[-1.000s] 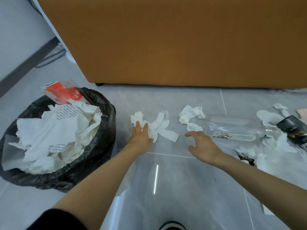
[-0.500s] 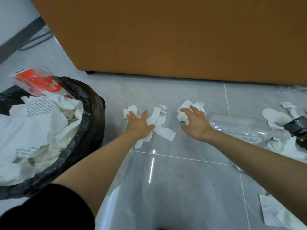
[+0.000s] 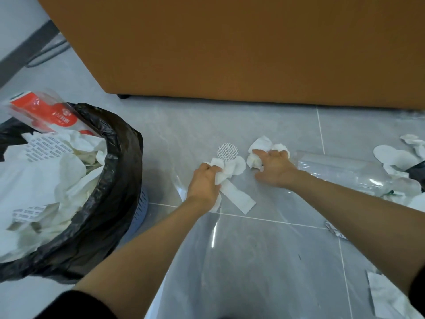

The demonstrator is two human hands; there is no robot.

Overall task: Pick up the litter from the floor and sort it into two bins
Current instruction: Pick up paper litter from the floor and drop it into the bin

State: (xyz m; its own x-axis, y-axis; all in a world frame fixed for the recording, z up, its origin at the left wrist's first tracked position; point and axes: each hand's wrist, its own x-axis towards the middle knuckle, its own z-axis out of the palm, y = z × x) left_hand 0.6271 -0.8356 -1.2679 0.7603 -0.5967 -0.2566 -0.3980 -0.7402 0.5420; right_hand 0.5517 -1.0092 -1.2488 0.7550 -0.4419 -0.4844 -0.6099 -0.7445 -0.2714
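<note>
With your left hand (image 3: 203, 183) gripping the tissue strips (image 3: 239, 200) and your right hand (image 3: 276, 168) clutching the tissue wad (image 3: 259, 145), gather trailing ends before lifting toward the bin (image 3: 122, 153) left of both hands.

Smooth, glossy grey tile for the floor (image 3: 253, 261). Crinkled, shiny black plastic for the bin liner (image 3: 110, 180); soft, matt, crumpled white paper for the tissues (image 3: 259, 146). Clear, glossy plastic for the bottle (image 3: 333, 166). Looks matt brown, possibly cloth, on the panel (image 3: 230, 54).
</note>
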